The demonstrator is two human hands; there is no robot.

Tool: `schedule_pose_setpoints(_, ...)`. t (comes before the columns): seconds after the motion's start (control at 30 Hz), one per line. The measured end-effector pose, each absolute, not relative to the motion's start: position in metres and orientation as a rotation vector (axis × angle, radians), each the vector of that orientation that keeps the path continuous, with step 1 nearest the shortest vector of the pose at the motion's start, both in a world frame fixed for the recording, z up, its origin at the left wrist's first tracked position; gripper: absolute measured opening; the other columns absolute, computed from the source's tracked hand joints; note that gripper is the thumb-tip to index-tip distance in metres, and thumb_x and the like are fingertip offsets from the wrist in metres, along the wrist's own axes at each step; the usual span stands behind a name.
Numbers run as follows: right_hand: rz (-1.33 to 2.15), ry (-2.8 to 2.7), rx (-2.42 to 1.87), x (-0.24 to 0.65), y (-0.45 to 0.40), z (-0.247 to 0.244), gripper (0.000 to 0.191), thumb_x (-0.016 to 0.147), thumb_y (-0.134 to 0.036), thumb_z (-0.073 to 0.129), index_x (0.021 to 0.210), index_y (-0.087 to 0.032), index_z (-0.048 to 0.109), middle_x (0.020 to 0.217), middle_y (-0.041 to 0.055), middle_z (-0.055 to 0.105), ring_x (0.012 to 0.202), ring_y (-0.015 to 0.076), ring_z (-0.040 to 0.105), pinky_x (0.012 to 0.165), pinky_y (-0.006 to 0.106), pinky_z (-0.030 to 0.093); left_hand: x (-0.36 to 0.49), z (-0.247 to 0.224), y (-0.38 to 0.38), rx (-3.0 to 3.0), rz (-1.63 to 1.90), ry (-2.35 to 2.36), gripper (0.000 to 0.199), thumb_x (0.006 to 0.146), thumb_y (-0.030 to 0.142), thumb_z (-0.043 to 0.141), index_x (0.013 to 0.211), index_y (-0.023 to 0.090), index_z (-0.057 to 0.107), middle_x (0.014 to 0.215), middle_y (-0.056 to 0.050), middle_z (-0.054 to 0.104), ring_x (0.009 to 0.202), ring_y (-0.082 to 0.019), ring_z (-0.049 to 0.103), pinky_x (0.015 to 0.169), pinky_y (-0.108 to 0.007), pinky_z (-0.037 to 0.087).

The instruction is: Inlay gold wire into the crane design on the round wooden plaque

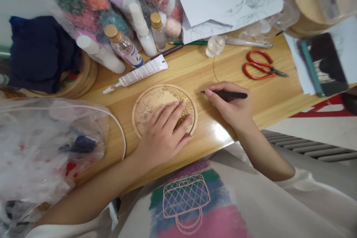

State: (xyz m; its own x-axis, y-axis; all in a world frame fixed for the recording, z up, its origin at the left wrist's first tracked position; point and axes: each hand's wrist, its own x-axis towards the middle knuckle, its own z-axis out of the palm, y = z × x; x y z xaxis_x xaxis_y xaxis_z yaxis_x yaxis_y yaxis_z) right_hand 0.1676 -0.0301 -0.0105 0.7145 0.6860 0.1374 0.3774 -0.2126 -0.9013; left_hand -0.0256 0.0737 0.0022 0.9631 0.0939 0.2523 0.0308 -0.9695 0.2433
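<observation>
My left hand (164, 134) lies flat with fingers spread on a round wooden plaque (136, 113), covering its lower middle. The plaque carries thin drawn outlines at its left and raised gold lines along its upper right. To the right of it, my right hand (232, 106) pinches slim black tweezers (234, 94), their fine tip pointing left, apart from the plaque. A thin gold wire (214, 67) runs from a small clear spool (215, 45) down toward my right hand; where it ends is hidden behind the fingers.
A white glue tube (143, 71) lies beyond the plaque, near small bottles (126, 50). Red-handled scissors (259, 67) and a phone (325, 63) are on the right. Paper sheets (220, 0) lie at the back. A plastic bag (41, 148) and white cable (122, 134) occupy the left.
</observation>
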Motion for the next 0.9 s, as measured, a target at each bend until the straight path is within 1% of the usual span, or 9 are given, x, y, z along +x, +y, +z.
schedule_pose_setpoints(0.33,0.351,-0.835,-1.837,0.1678,-0.0305,-0.0108,0.005,0.079,-0.028,0.073,0.076,-0.024,0.073,0.075,0.0002,0.073,0.067,0.0158,0.065,0.061,0.031,0.052,-0.0253,0.0030,0.0727,2.870,0.355,0.101,0.033,0.093,0.030,0.058,0.120,0.012,0.062,0.137,-0.023,0.056,0.129,-0.036,0.052,0.104,-0.056,0.045)
schedule_pose_setpoints(0.47,0.348,-0.836,-1.807,0.1679,-0.0297,-0.0104,0.004,0.078,-0.025,0.073,0.074,-0.025,0.073,0.073,-0.0004,0.073,0.065,0.0150,0.065,0.059,0.030,0.051,-0.0255,0.0022,0.0737,2.858,0.401,0.089,0.033,0.092,0.029,0.059,0.119,0.010,0.062,0.135,-0.024,0.057,0.127,-0.037,0.053,0.104,-0.056,0.045)
schedule_pose_setpoints(0.63,0.347,-0.828,-1.811,0.1676,-0.0291,-0.0097,0.004,0.077,-0.025,0.073,0.073,-0.025,0.073,0.073,-0.0005,0.074,0.065,0.0157,0.066,0.059,0.031,0.052,-0.0258,0.0024,0.0752,2.824,0.448,0.137,0.034,0.093,0.027,0.057,0.121,0.008,0.059,0.131,-0.023,0.059,0.126,-0.034,0.054,0.104,-0.053,0.046)
schedule_pose_setpoints(0.73,0.339,-0.841,-1.800,0.1675,-0.0294,-0.0098,0.004,0.077,-0.024,0.074,0.073,-0.025,0.073,0.073,-0.0009,0.074,0.065,0.0153,0.066,0.059,0.030,0.053,-0.0257,0.0026,0.0753,2.817,0.452,0.157,0.033,0.092,0.026,0.056,0.118,0.007,0.059,0.129,-0.024,0.060,0.125,-0.034,0.054,0.104,-0.054,0.046)
schedule_pose_setpoints(0.9,0.352,-0.844,-1.824,0.1676,-0.0302,-0.0099,0.005,0.078,-0.028,0.073,0.075,-0.025,0.073,0.075,-0.0002,0.074,0.066,0.0159,0.066,0.060,0.031,0.054,-0.0265,0.0010,0.0750,2.813,0.419,0.163,0.035,0.093,0.027,0.056,0.123,0.011,0.058,0.133,-0.023,0.057,0.128,-0.034,0.051,0.104,-0.056,0.044)
